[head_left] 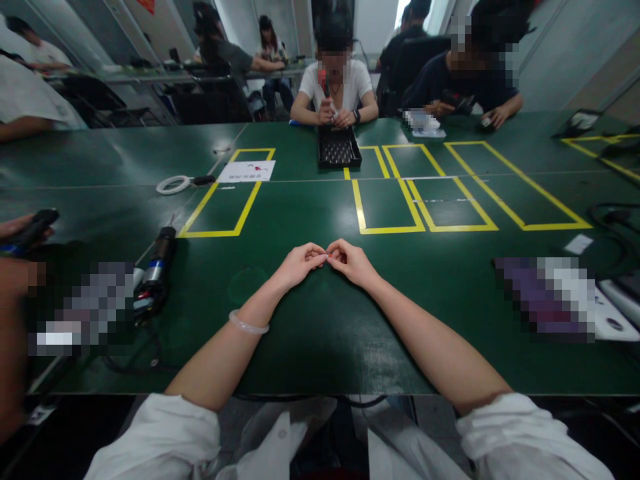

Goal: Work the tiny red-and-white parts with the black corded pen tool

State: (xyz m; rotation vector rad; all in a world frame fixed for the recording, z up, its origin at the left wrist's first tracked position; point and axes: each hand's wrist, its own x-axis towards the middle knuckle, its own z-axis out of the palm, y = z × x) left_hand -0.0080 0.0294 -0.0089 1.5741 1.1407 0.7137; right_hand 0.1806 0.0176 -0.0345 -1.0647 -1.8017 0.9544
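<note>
My left hand and my right hand meet over the middle of the green table. Their fingertips are pinched together around a tiny part with a bit of red; it is too small to name. Both hands are closed, thumbs and forefingers almost touching each other. A pale bangle circles my left wrist. To the left of my hands lies a black electric screwdriver with a blue band.
Yellow tape rectangles mark the table beyond my hands. Across it, a person works behind a black tray of small parts. A white paper and a cable coil lie left. Blurred-out items and another person's hand flank me.
</note>
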